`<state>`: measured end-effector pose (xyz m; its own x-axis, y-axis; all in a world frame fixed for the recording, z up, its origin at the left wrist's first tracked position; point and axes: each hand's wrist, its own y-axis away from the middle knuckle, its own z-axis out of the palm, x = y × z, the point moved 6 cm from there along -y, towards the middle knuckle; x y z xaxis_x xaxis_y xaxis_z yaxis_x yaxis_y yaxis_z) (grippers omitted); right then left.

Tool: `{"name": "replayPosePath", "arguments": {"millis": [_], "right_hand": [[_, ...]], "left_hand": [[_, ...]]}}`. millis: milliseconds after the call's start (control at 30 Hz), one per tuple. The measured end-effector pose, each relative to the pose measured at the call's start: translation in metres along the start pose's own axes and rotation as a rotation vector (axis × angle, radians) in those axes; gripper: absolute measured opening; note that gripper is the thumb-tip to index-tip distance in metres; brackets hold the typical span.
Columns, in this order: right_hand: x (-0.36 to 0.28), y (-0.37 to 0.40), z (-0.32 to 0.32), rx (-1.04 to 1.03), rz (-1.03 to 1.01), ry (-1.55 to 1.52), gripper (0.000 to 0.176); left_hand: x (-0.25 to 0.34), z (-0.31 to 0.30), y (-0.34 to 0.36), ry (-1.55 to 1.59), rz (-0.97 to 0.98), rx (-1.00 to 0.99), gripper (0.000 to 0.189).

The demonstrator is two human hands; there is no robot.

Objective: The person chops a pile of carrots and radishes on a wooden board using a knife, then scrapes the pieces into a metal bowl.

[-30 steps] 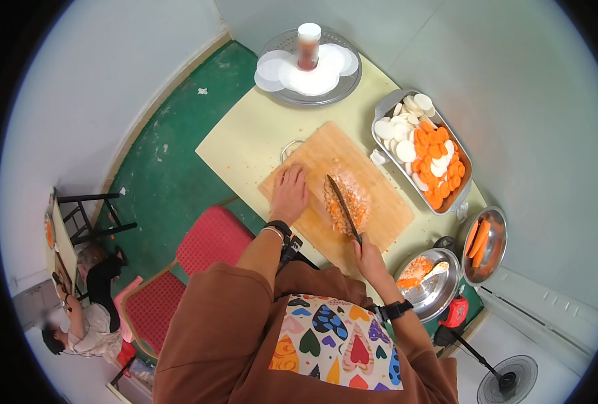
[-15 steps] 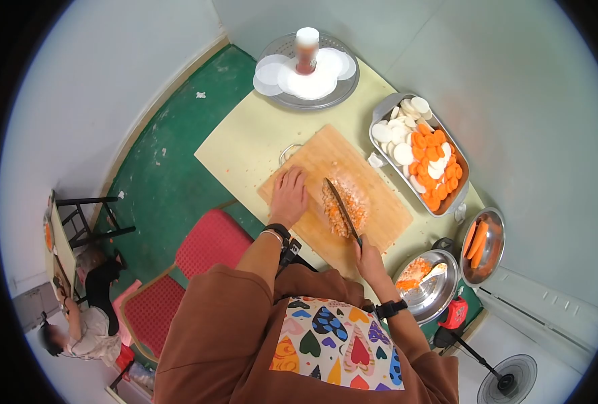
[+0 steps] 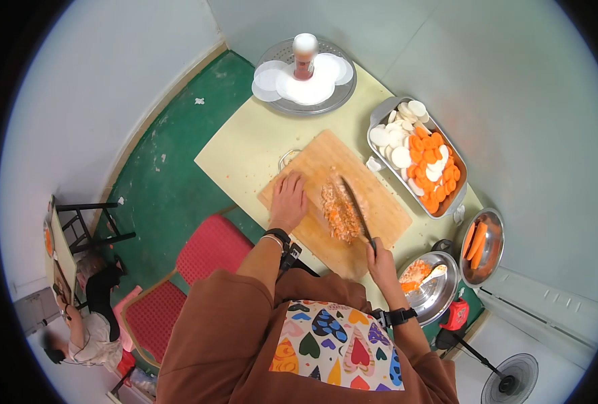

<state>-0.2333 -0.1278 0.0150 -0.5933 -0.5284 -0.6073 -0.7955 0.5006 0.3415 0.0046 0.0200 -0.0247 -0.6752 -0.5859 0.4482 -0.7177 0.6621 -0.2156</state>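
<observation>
My right hand (image 3: 381,261) is closed round the handle of a knife (image 3: 358,210), whose blade lies along the right side of a pile of finely chopped orange and pale bits (image 3: 340,214). The pile rests on a wooden cutting board (image 3: 383,202). Flat on the board's left part is my left hand (image 3: 288,202), empty, its fingers close to one another but extended. A metal ring handle (image 3: 287,159) shows at the board's upper left edge.
Around the board stand a deep tray (image 3: 462,202) of sliced carrot and white slices, a bowl (image 3: 497,259) with carrots, a bowl (image 3: 440,296) with chopped bits and a spoon, and a round plate (image 3: 292,108) with a bottle. A red chair (image 3: 215,249) and another person (image 3: 97,330) are at left.
The knife and my right hand have moved right, from over the chopped pile to its right side. My left hand stays in nearly the same place.
</observation>
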Motion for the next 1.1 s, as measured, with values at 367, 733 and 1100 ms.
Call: {"name": "replayPosePath", "arguments": {"millis": [367,733,1100], "right_hand": [[0.015,-0.010,-0.002,0.065,0.011,0.211,0.021],[0.049,-0.035,-0.044,0.146,0.048,0.319,0.020],[0.005,-0.047,-0.010,0.017,-0.181,0.222,0.022]], "left_hand": [[0.000,-0.002,0.001,-0.011,-0.001,0.006,0.037],[0.001,-0.004,0.000,0.027,0.001,0.008,0.037],[-0.001,-0.004,0.000,0.022,-0.001,0.015,0.037]]}}
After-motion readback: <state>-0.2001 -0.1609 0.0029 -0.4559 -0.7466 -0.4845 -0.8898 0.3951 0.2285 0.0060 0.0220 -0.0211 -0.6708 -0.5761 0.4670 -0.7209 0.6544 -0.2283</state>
